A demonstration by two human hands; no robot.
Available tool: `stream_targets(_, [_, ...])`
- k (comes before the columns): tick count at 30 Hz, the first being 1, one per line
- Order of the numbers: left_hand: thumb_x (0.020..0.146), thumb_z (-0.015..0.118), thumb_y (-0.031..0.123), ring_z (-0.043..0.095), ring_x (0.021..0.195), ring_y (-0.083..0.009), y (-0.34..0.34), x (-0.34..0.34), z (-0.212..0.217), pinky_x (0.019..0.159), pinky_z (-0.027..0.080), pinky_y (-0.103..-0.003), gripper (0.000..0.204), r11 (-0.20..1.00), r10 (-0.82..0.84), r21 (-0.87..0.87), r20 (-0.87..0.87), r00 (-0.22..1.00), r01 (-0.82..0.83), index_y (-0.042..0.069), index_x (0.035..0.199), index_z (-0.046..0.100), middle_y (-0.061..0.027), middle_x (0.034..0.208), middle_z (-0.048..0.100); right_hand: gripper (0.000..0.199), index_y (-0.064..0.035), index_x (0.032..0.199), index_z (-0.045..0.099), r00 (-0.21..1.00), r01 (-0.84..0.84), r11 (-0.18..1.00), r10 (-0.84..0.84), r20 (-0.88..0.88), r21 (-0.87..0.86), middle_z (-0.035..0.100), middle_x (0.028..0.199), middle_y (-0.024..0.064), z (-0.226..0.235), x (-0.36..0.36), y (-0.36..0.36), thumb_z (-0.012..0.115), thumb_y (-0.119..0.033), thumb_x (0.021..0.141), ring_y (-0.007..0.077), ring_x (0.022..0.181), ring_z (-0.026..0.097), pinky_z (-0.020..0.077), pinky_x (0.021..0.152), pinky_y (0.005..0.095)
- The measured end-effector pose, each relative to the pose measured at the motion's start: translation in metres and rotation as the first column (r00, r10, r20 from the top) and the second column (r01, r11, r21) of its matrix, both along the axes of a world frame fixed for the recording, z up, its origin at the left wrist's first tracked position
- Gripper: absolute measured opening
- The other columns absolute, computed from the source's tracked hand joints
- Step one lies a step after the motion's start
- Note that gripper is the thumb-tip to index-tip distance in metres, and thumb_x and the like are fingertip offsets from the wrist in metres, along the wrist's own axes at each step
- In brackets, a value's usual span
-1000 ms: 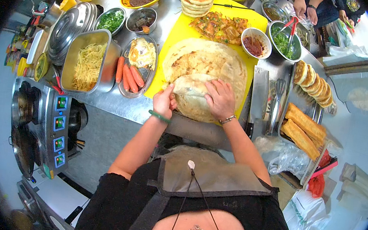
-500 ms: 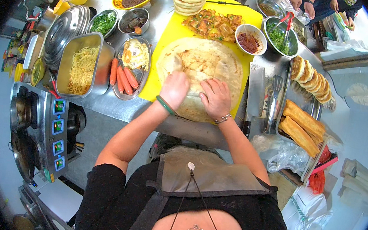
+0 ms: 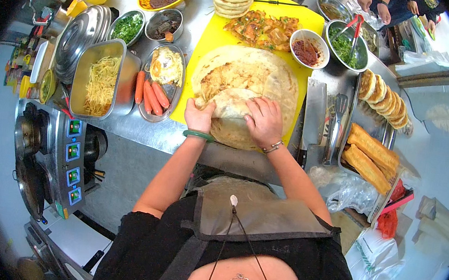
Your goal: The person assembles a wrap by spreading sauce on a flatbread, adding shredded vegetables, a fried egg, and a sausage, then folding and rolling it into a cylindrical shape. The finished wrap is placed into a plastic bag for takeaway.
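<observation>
Left hand: our left hand (image 3: 199, 118), with a green bangle (image 3: 198, 135) at the wrist, has its grip curled and pinching the near-left edge of the folded flap of the large flatbread (image 3: 245, 96).
Flatbread: it lies spread on the yellow cutting board (image 3: 203, 56) at the middle of the steel table (image 3: 148, 132), its near part turned over onto itself under both hands.
Right hand: our right hand (image 3: 264, 123) lies flat on the fold with fingers spread and pressing, no pinch.
How we do it well: we judge that we keep both hands level, press the fold evenly from the middle outward, and hold the filling tucked in so nothing slips out at the ends.
Risk: we take it the thin bread tears if we pull hard at one edge.
Right of the board: a cleaver (image 3: 316, 103) lies just beside it; we keep our right wrist off it.
</observation>
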State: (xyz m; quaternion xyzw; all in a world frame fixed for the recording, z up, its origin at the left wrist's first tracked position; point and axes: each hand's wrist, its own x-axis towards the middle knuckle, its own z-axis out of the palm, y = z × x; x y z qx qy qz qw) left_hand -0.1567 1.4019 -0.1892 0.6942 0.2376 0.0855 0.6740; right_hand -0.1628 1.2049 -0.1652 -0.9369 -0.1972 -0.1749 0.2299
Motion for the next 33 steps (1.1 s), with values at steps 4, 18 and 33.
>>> stream_targets(4, [0.077,0.067,0.005,0.06,0.071,-0.0298,0.008,0.006,0.02,0.066,0.049,-0.04,0.019,0.776,-0.24,0.594,-0.033,0.97,0.212,0.0,0.09,0.055,-0.0164,0.079,0.062,0.034,-0.0106,0.106,0.064,0.999,-0.033,0.999,0.033,-0.003,0.024,0.062,0.109,0.0092,-0.001,0.001,-0.007,0.068,-0.023,0.074,0.0283,0.11,0.055,0.0388,0.098,0.0442])
stream_targets(18, [0.073,0.059,0.004,0.053,0.082,-0.0368,-0.001,0.015,0.042,0.073,0.045,-0.046,0.013,0.16,-0.733,0.947,-0.075,0.676,0.279,0.002,0.083,0.052,-0.0171,0.087,0.052,0.039,-0.0099,0.107,0.063,0.999,-0.051,0.999,0.052,-0.012,0.007,0.06,0.109,0.0104,-0.001,0.002,-0.006,0.072,-0.024,0.072,0.0294,0.111,0.053,0.0388,0.099,0.0448])
stream_targets(33, [0.066,0.078,0.029,0.058,0.092,-0.0336,-0.001,0.029,0.029,0.08,0.047,-0.044,0.051,0.059,-0.875,0.942,-0.11,0.472,0.33,0.003,0.106,0.059,-0.0138,0.099,0.059,0.051,-0.0074,0.11,0.06,0.952,-0.303,0.942,0.293,-0.088,-0.146,0.059,0.106,0.0101,-0.004,0.02,-0.026,0.076,-0.032,0.068,0.0283,0.101,0.055,0.043,0.09,0.0418])
